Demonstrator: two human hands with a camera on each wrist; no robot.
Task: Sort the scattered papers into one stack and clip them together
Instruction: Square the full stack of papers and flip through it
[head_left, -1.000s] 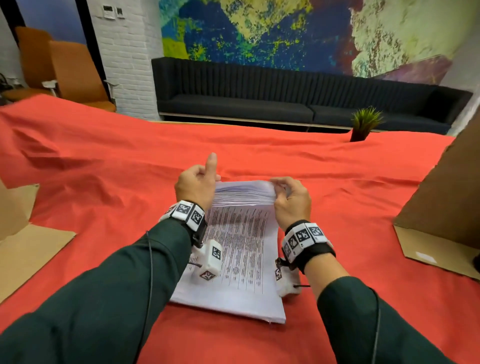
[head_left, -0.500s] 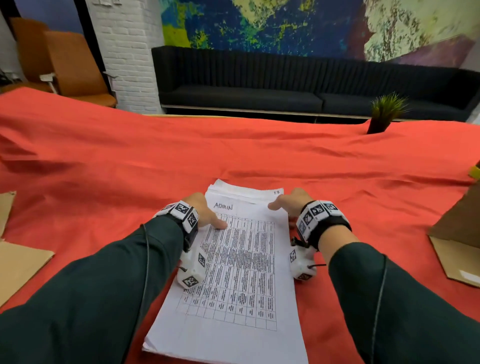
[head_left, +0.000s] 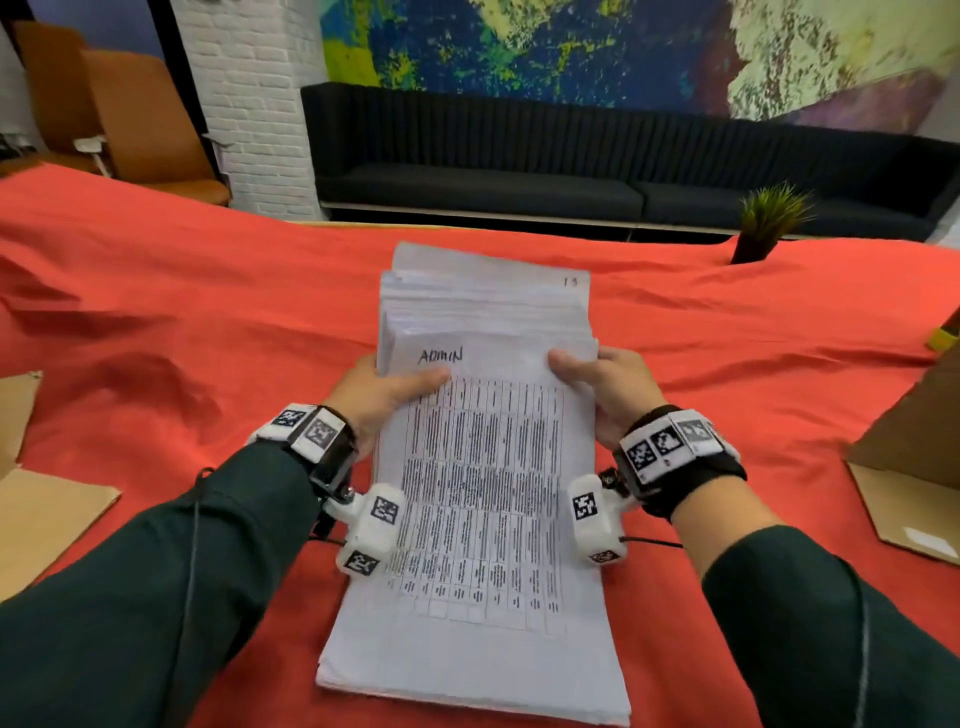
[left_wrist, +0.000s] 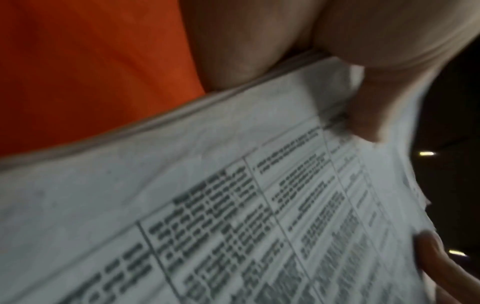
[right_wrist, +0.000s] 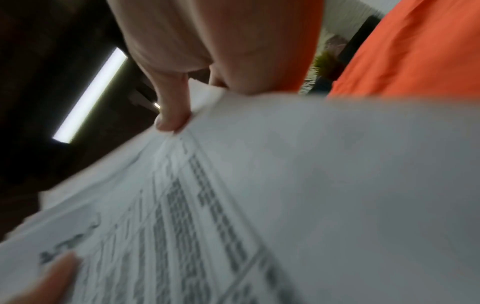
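Grip closed on the paper stack (head_left: 480, 467) from both sides: left hand (head_left: 382, 397) with thumb across the top sheet, right hand (head_left: 605, 387) pinching the opposite edge. Far end raised off the red worktop (head_left: 182, 322), near end resting on it. Likely hefty, floppy, sheets prone to sliding; best held at the long edges.

The head view is evenly and brightly lit, with soft shadows in the folds of the red cloth (head_left: 208, 332) and bowed lines at the edges. Both wrist views are dimmer and smeared with blur; a ceiling strip light (right_wrist: 89, 96) glares white.
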